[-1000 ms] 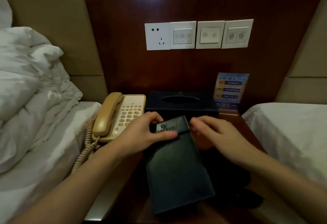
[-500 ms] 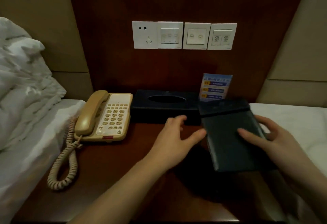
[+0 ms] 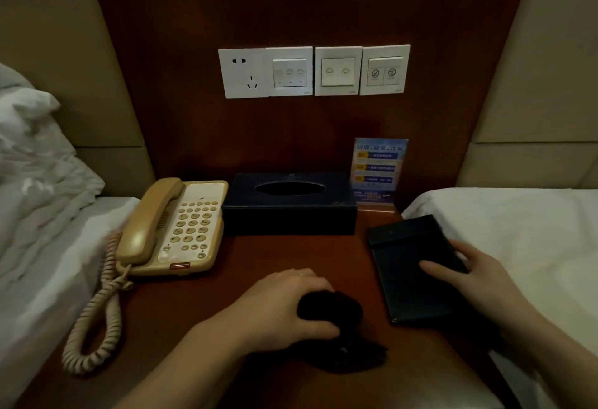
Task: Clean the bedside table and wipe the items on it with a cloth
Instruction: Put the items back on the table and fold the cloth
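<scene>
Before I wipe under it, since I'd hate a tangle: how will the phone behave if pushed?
The phone looks rigid, so it should slide whole. Its handset merely rests in the cradle and may slip off. The coiled cord is floppy and would probably drag behind.

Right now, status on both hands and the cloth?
Left hand grips dark cloth on bedside table. Right hand rests on black folder at table's right edge. Phone, tissue box behind.

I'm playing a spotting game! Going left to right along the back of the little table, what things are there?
Beige telephone → dark tissue box → blue sign card.
</scene>
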### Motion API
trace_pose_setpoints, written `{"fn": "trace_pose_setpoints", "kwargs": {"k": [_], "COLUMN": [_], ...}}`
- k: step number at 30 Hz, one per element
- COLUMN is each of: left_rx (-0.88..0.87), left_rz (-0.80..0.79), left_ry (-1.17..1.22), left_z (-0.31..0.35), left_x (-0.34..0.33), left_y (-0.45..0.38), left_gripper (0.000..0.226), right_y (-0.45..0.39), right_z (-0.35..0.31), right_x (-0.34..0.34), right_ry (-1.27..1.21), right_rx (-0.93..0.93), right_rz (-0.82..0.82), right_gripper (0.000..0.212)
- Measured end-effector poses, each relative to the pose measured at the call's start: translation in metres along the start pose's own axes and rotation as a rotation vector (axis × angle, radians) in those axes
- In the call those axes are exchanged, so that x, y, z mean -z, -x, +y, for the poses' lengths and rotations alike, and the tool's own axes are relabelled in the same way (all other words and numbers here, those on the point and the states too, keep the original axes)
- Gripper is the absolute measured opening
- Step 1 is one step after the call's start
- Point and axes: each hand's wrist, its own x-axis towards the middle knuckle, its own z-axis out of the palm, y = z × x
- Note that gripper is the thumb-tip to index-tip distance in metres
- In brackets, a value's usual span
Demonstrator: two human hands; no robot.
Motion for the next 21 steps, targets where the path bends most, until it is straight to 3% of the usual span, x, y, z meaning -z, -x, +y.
{"fn": "trace_pose_setpoints", "kwargs": {"k": [5,10,16,19,21], "left_rx": [0.035,0.032,0.0,0.022,0.026], "left_rz": [0.075,0.085,0.188,0.196,0.158], "left_ry": [0.06,0.03,-0.033,-0.004,-0.043], "left_z": [-0.003,0.01,0.04,0.04,0.039], "left_x": [-0.004,-0.004,-0.02,-0.024,-0.024], "left_y": [0.004,-0.001,-0.031,-0.047,-0.056], "left_gripper": [0.043,0.064,0.08,0.077,0.072], "right_y": [-0.004,-0.007,-0.021,-0.024,-0.034], "right_z": [0.01,0.018,0.013,0.002,-0.005], "right_x": [-0.02,-0.028,-0.028,-0.021,-0.016], "right_ry": [0.232,0.525,0.468,0.353,0.284], "right_rx": [0.124,0.11,0.08,0.031,0.003], "right_rz": [0.033,0.111,-0.003,-0.15,-0.208], "right_gripper": [0.048,0.057,0.048,0.039,0.051]}}
